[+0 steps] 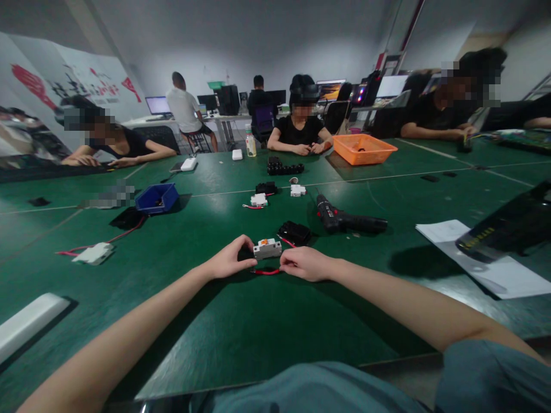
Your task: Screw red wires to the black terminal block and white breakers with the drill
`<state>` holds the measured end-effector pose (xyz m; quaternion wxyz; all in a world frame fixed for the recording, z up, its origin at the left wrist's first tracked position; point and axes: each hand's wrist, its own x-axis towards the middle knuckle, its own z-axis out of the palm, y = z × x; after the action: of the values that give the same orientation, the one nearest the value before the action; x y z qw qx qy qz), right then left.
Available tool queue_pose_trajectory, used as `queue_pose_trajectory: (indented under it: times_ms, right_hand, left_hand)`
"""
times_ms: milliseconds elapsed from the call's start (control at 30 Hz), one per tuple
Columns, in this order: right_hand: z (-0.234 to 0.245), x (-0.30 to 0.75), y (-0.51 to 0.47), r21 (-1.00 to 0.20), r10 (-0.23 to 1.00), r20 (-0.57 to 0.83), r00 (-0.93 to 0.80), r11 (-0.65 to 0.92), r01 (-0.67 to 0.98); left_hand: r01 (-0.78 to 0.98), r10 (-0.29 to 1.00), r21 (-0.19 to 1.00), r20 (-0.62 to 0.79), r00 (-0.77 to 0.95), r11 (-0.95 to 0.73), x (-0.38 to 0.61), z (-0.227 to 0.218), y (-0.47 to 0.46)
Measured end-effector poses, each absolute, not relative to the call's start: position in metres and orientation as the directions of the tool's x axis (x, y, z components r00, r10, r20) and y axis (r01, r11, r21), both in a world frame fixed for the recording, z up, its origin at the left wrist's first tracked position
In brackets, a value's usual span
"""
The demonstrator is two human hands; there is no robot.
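In the middle of the head view, a white circuit breaker [267,249] with an orange switch stands on the table. My left hand [232,258] curls around its left end, thumb and fingers closed on it. A short red wire [267,272] lies along the near side of the breaker. The fingertips of my right hand [307,264] pinch that wire at its right end. Just behind my right hand sits a black plastic part [295,232] with a red lead beside it. What my right fingertips cover is hidden.
A black cordless drill [340,218] lies to the right, before papers [486,264] and a dark bottle [508,223]. Leftward are a blue bin [157,198] and another breaker [93,253]. Further back stand more breakers [259,200], an orange basket [364,150] and seated people.
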<state>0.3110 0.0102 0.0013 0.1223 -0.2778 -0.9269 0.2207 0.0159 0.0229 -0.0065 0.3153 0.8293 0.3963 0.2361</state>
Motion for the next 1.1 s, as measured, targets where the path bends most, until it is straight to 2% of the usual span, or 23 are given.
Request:
queue_pose_trajectory:
  times_ms: [267, 500, 600, 733, 833, 967, 1100]
  right_hand:
    - [0.0, 0.311, 0.011, -0.499, 0.579, 0.105, -0.808, 0.734, 0.461]
    - [0.004, 0.309, 0.008, -0.478, 0.585, 0.127, -0.801, 0.744, 0.468]
    - [0.006, 0.309, 0.008, -0.485, 0.577, 0.114, -0.808, 0.743, 0.462]
    - [0.006, 0.309, 0.008, -0.495, 0.58, 0.109, -0.808, 0.736, 0.462]
    - [0.004, 0.31, 0.008, -0.507, 0.558, 0.135, -0.819, 0.749, 0.427]
    - [0.001, 0.315, 0.008, -0.497, 0.546, 0.329, -0.77, 0.794, 0.351]
    - [0.002, 0.313, 0.011, -0.473, 0.616, 0.498, -0.611, 0.783, 0.404]
  left_hand:
    - [0.567, 0.814, 0.662, 0.114, 0.569, -0.489, -0.011, 0.002, -0.007]
    - [0.545, 0.697, 0.5, 0.181, 0.694, -0.673, 0.016, 0.001, -0.027]
    - [0.531, 0.681, 0.489, 0.198, 0.705, -0.691, 0.016, -0.001, -0.025]
    - [0.505, 0.73, 0.616, 0.174, 0.661, -0.604, 0.007, 0.001, -0.019]
    - [0.474, 0.806, 0.768, 0.09, 0.585, -0.43, -0.001, 0.002, -0.013]
    - [0.327, 0.892, 0.937, -0.038, 0.451, -0.125, -0.009, -0.002, -0.003]
    - [0.092, 0.927, 0.995, -0.077, 0.368, 0.046, -0.014, -0.011, 0.005]
